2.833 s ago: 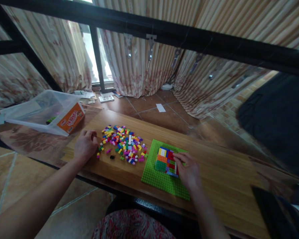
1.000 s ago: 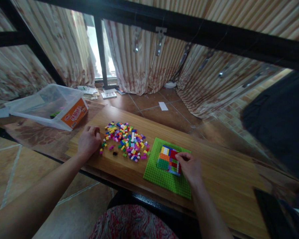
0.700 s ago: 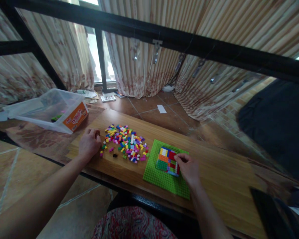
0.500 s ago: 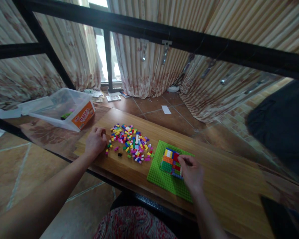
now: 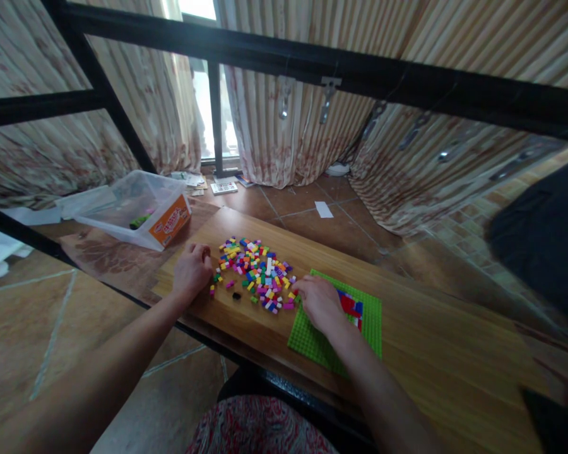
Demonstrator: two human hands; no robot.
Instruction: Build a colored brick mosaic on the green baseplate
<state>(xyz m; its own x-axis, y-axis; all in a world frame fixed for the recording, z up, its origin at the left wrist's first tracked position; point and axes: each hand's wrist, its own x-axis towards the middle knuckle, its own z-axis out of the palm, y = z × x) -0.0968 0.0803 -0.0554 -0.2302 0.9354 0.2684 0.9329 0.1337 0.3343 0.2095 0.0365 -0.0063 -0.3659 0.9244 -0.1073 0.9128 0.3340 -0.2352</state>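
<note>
My right hand point(image 5: 319, 301) reaches across the green baseplate point(image 5: 308, 340), palm down. Its loosely stretched fingertips come to the right edge of a pile of small coloured toy bricks point(image 5: 260, 271), with nothing visibly held. Under and behind this hand, a block of joined bricks point(image 5: 351, 306) stands on the baseplate; red and blue parts show, the rest is hidden. My left hand point(image 5: 193, 270) rests on the wooden board at the left of the pile, fingers curled in. Whether a brick is inside that hand cannot be seen.
A clear plastic box point(image 5: 127, 208) with an orange label stands beyond the board's left end. A black metal frame point(image 5: 284, 53) crosses above, with curtains behind it. Papers point(image 5: 324, 210) lie on the tiled floor. One black brick point(image 5: 236, 296) lies apart, near the board's front edge.
My right hand has moved left, off the joined bricks to the edge of the pile, and now covers much of the joined block. My left hand stays in place. The view has shifted slightly.
</note>
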